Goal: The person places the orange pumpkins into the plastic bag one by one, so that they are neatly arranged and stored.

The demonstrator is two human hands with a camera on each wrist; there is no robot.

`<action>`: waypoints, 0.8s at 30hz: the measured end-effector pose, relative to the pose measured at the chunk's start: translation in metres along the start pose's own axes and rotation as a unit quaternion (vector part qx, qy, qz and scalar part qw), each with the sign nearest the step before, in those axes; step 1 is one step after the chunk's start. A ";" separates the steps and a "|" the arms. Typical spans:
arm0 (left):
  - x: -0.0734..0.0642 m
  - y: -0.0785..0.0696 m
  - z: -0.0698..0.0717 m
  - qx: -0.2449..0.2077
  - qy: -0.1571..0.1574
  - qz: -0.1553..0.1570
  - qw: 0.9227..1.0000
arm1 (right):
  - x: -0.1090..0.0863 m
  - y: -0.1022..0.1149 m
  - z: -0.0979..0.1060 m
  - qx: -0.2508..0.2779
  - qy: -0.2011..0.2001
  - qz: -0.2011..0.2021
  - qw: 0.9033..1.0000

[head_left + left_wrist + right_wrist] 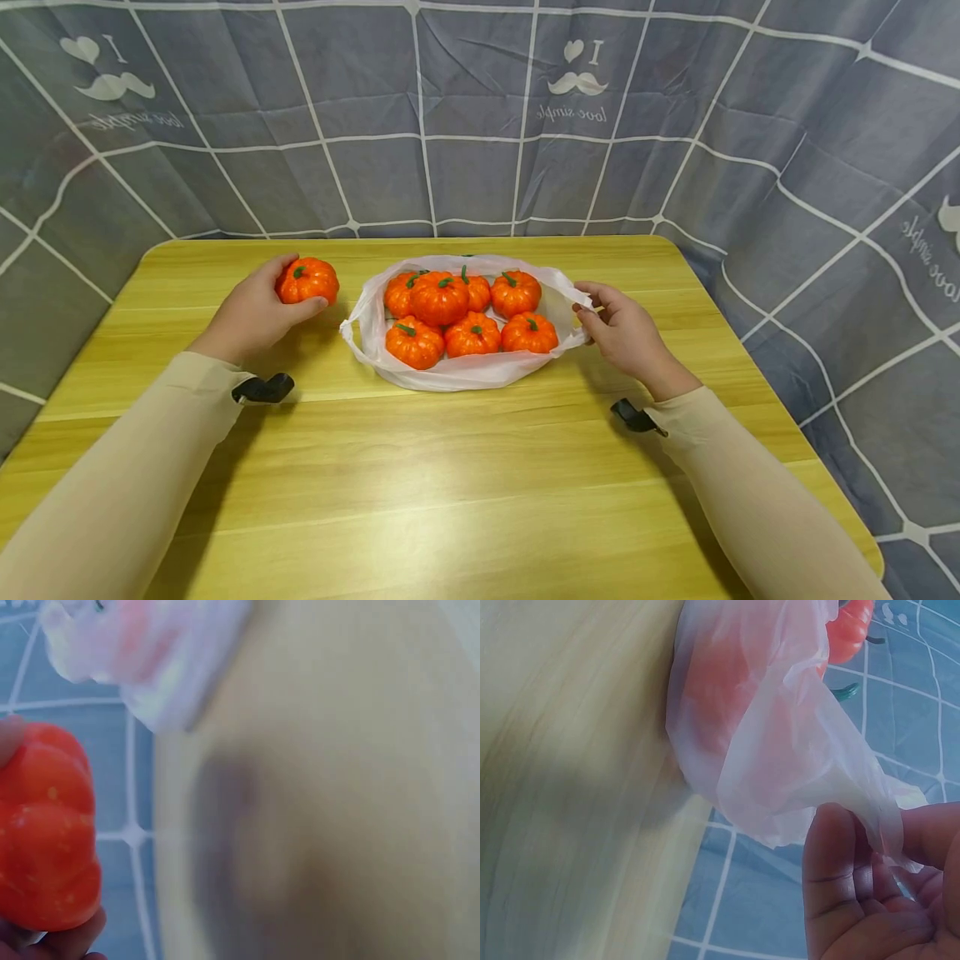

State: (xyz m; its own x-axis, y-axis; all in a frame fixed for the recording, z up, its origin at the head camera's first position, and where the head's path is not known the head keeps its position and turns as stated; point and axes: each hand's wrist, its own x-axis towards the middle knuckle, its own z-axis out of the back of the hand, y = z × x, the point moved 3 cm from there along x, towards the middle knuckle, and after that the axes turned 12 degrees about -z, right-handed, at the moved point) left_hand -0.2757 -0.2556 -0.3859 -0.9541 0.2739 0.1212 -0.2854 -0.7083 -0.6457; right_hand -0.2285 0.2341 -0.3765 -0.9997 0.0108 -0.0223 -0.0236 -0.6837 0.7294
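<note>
My left hand [258, 310] grips a small orange pumpkin [308, 281] with a green stem, left of a white plastic bag [450, 381]. In the left wrist view the pumpkin [46, 832] sits between thumb and fingers, with its shadow on the table. The bag lies with its mouth spread wide, and several more orange pumpkins [474, 335] show inside it, one resting on top of the others. At the bag's right end, my right hand [626, 333] pinches the rim. The right wrist view shows the thin plastic [795, 750] drawn up between thumb and fingers.
The bag and hands are over a light wooden table [420, 492] with rounded corners. A grey-blue curtain [480, 183] with white grid lines hangs along the back and sides. Black straps [262, 389] stick out at both cuffs. The bag's left handle [348, 331] lies loose.
</note>
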 end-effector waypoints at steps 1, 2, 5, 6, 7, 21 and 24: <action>0.001 -0.005 0.002 -0.003 -0.009 -0.004 1.000 | 0.000 0.000 0.000 -0.001 -0.001 0.001 1.000; 0.001 -0.011 0.003 -0.006 -0.017 -0.009 1.000 | 0.000 0.000 0.000 0.000 -0.002 0.002 1.000; 0.003 -0.031 0.005 -0.022 -0.039 -0.033 0.998 | 0.000 0.000 0.000 -0.001 -0.001 0.005 1.000; 0.004 -0.038 0.004 -0.026 -0.043 -0.044 0.998 | 0.000 0.000 0.000 -0.001 -0.001 0.005 1.000; 0.004 -0.045 0.003 -0.032 -0.047 -0.056 0.997 | 0.000 0.000 0.000 0.000 -0.002 0.005 1.000; 0.031 -0.135 -0.041 -0.056 -0.010 -0.176 0.983 | 0.001 0.002 -0.002 0.006 -0.006 0.007 1.000; 0.037 -0.151 -0.052 -0.046 0.007 -0.190 0.981 | 0.001 0.003 -0.002 0.006 -0.006 0.009 1.000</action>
State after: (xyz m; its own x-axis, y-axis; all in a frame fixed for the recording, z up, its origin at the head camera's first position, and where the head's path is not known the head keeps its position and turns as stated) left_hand -0.2632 -0.1048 -0.3235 -0.7790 0.5159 0.3563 -0.6101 -0.4925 -0.6206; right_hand -0.2299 0.2309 -0.3760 -1.0000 0.0070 -0.0006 -0.0052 -0.6746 0.7382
